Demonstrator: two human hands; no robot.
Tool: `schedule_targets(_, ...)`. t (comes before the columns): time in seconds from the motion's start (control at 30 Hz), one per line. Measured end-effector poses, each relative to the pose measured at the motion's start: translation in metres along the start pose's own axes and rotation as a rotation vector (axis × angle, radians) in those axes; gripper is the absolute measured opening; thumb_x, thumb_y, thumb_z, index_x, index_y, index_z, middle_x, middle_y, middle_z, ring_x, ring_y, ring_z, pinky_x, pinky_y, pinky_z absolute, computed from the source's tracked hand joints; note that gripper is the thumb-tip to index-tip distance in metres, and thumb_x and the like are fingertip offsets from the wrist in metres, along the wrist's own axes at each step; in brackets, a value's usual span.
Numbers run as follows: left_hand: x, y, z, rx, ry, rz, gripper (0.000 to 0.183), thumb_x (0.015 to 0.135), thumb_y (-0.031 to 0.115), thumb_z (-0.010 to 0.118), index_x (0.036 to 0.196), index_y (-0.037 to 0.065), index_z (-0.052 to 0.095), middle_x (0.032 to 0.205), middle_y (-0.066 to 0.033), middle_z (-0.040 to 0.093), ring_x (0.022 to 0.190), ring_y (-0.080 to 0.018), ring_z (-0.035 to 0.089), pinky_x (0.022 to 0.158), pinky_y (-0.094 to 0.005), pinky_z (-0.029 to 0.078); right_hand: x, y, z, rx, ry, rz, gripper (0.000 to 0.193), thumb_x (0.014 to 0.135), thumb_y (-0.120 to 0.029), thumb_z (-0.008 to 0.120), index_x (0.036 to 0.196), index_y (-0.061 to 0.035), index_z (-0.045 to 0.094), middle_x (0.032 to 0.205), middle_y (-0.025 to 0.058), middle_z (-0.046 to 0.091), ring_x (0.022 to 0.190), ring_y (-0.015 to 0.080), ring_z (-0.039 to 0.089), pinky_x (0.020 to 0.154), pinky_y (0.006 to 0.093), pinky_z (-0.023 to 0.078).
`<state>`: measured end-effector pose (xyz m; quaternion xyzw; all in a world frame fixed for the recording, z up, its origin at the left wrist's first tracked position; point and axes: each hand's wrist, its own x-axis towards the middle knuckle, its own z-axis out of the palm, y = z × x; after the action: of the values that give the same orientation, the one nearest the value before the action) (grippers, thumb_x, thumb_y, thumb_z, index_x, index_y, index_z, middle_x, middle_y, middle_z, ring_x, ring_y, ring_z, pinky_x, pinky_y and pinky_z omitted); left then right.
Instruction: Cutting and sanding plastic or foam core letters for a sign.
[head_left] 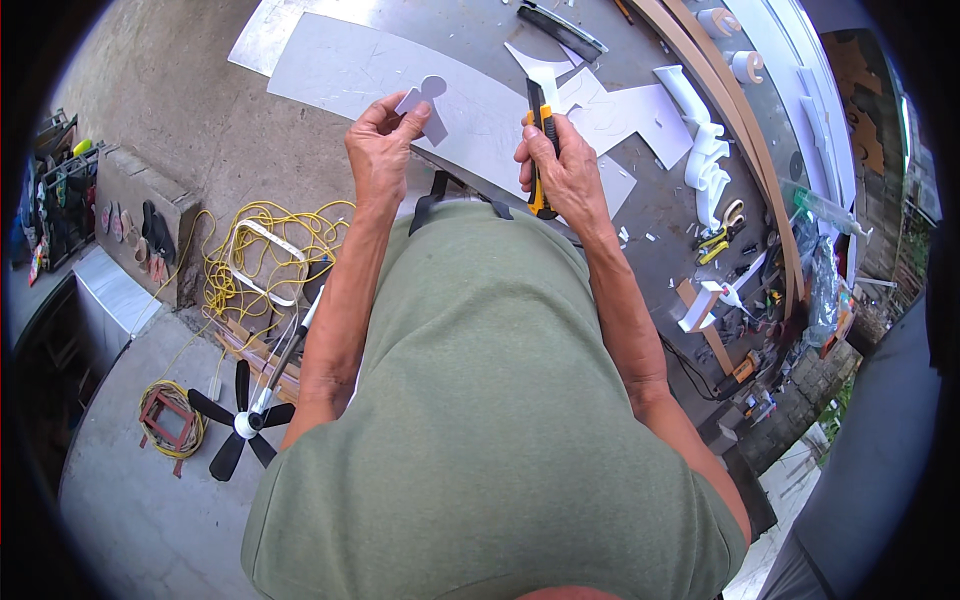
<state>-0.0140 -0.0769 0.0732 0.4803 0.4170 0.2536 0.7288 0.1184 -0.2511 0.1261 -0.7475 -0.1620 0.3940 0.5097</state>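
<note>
My left hand [385,145] pinches a small white cut-out piece [432,88] with a rounded end, between thumb and fingertips. Its flat arms spread to either side of my thumb. In my right hand [566,170] is a yellow and black utility knife [541,120], held upright with its tip pointing away from me. Both hands hover over a long pale sheet [370,70] with a scratched surface, lying on the grey worktable. Just beyond the knife lie white offcuts [600,105] with curved edges.
White cut letter-like shapes [705,160] lie to the right, with yellow-handled scissors [721,233] and a white glue gun [732,295] nearer me. Long brown strips [740,120] border the table. On the floor at left are a tangled yellow cord [265,255] and a black-bladed fan [245,425].
</note>
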Motion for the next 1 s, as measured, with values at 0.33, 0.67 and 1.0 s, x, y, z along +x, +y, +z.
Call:
schedule_targets(0.33,0.041,-0.034,-0.016,0.691,0.222,0.143,0.041,0.078,0.02,0.086,0.105,-0.004,0.066,0.084,-0.0094,0.071,0.075,-0.017,0.07,0.07,-0.033,0.06,0.026,0.069,0.018,-0.456,-0.161,-0.029,0.028,0.101,-0.027,0.055,0.107,-0.0004,0.048,0.072,0.026,0.062,0.068,0.0462,0.063,0.062,0.053,0.046)
schedule_targets(0.67,0.034,-0.017,-0.011,1.289,0.155,0.167,0.073,0.074,0.053,0.081,0.134,0.015,0.061,0.087,-0.0174,0.073,0.079,-0.034,0.072,0.068,-0.0449,0.055,0.05,0.058,0.051,-0.709,-0.125,-0.255,0.022,0.097,-0.02,0.057,0.103,-0.0016,0.046,0.092,0.0246,0.067,0.074,0.0469,0.066,0.065,0.0545,0.051)
schedule_targets(1.0,0.044,-0.032,-0.021,1.283,0.168,0.374,0.072,0.075,0.057,0.08,0.13,0.014,0.066,0.081,-0.0152,0.073,0.073,-0.0296,0.072,0.066,-0.04,0.056,0.057,0.055,0.054,-0.747,-0.15,-0.279,0.022,0.097,-0.02,0.057,0.106,-0.002,0.047,0.095,0.0232,0.067,0.077,0.0451,0.067,0.066,0.0529,0.051)
